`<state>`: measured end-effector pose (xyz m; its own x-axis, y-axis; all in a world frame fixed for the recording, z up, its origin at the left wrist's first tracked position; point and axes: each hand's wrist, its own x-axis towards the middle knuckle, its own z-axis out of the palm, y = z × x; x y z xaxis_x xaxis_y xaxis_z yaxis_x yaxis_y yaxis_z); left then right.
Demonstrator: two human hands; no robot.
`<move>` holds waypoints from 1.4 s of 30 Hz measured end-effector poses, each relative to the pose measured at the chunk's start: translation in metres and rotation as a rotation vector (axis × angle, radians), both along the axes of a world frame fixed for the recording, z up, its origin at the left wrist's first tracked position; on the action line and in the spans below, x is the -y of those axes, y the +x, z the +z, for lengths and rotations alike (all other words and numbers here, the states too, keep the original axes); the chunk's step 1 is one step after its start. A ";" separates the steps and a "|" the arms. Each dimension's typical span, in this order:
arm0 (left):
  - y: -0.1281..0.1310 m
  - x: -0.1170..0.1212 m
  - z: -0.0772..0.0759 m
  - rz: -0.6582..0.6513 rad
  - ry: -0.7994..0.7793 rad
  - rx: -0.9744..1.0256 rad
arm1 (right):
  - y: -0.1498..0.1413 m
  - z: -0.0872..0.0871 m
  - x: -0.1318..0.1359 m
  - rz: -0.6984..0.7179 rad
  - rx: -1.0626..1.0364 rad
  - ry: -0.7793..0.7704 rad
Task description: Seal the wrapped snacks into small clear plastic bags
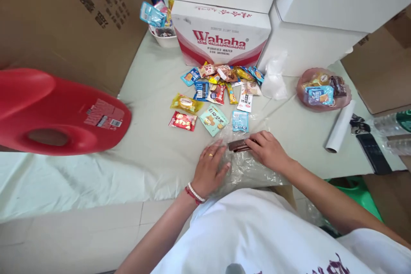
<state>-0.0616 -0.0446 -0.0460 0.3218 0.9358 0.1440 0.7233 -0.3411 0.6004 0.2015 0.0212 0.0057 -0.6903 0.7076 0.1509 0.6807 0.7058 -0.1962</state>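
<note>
My right hand (266, 149) grips a dark brown wrapped snack (238, 145) at its right end, with the fingers closed over it. A clear plastic bag (244, 169) lies spread on the table below the snack. My left hand (210, 165) rests on the bag's left side, fingers stretched out. Just beyond my hands lie a pale green packet (213, 120), a light blue packet (240, 121), a red packet (183, 120) and a yellow-wrapped snack (186, 103). Farther back is a pile of mixed snack packets (226, 72).
A Wahaha water carton (221, 30) stands behind the pile, near white boxes (321, 30). At left lies a red jug (64, 111). On the right are a pink bowl of snacks (302, 90), a white roll (341, 127), a phone (374, 153) and plastic bottles (390, 124).
</note>
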 end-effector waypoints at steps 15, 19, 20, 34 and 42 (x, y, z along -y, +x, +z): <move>0.004 0.010 0.008 0.141 -0.044 -0.436 | -0.009 0.017 -0.014 0.084 0.183 -0.282; -0.001 0.011 0.007 0.097 -0.078 -0.474 | -0.001 0.013 -0.011 0.086 0.189 -0.307; -0.002 0.011 0.007 0.086 -0.082 -0.475 | 0.000 0.012 -0.010 0.085 0.200 -0.318; -0.012 0.010 0.010 0.086 -0.070 -0.374 | 0.003 0.043 -0.028 0.013 0.096 -0.404; -0.032 0.031 0.017 0.017 0.177 -0.300 | -0.031 0.011 -0.021 0.080 0.114 -0.376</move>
<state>-0.0938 -0.0755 -0.0291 0.3593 0.9102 0.2059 0.8649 -0.4076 0.2929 0.1705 0.0426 0.0167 -0.7429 0.6420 -0.1895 0.6587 0.6508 -0.3775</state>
